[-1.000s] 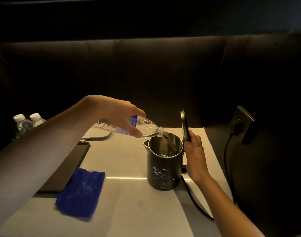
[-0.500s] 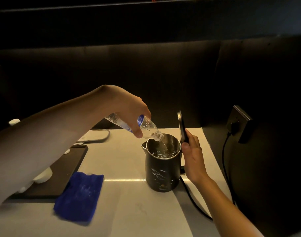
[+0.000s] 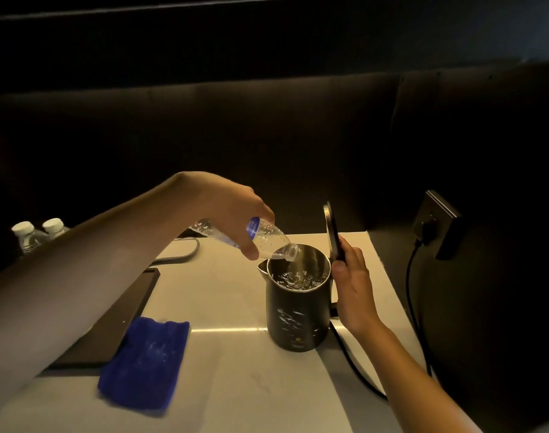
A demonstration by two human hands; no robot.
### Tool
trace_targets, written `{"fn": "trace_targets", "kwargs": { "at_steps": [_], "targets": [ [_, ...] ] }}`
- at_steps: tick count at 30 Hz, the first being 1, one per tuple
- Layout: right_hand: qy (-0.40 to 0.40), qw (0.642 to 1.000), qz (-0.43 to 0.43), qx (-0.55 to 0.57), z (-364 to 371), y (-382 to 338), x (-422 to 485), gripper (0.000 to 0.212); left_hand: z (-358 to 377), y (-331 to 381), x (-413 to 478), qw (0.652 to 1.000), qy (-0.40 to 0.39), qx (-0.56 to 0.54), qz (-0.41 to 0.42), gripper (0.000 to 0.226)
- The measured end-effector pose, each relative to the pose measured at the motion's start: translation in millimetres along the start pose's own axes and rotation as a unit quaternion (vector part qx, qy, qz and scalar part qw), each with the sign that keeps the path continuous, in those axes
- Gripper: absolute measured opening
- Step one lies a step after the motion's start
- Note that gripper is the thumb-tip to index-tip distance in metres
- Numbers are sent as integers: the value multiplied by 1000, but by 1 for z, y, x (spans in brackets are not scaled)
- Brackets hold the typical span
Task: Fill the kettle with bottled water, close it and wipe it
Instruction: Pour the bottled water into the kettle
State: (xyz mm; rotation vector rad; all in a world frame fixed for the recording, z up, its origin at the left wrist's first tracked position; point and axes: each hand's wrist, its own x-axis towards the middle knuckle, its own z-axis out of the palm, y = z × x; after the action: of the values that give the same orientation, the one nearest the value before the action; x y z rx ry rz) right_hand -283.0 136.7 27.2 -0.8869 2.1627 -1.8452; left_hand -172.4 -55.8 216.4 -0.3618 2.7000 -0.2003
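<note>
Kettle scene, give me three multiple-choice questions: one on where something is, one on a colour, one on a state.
1. Where is the cloth?
A. left of the kettle, partly on the tray
B. inside the kettle
C. in the right hand

2. Cloth colour?
A. white
B. blue
C. red

3. The kettle lid is:
A. shut
B. lying on the table
C. upright, open

Answers: 1 A, it lies flat over the tray edge. 2 B, plainly blue. 3 C, the right hand steadies it while the left hand pours from the bottle.
</note>
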Motion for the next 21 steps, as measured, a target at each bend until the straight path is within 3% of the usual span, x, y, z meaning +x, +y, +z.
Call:
{"fn": "trace_targets", "kwargs": {
  "at_steps": [5,8,11,17,21],
  "targets": [
    [2,1000,-4,-4,0,-1,0,70,42,-28,-5,987,63,-146,35,83],
    [7,1000,-2,3,1,-1,0,72,84,-48,-10,943,130,-303,38,85],
    [13,1000,-2,6,3,-2,0,73,129,-55,-11,869,227,-439,20,90],
    [24,1000,-7,-10,4,-2,0,73,206,-39,8,671,350,-650,-70,67],
    [26,1000,-2,-16,5,-1,0,72,237,-31,21,604,403,-675,-130,69]
  ]
}}
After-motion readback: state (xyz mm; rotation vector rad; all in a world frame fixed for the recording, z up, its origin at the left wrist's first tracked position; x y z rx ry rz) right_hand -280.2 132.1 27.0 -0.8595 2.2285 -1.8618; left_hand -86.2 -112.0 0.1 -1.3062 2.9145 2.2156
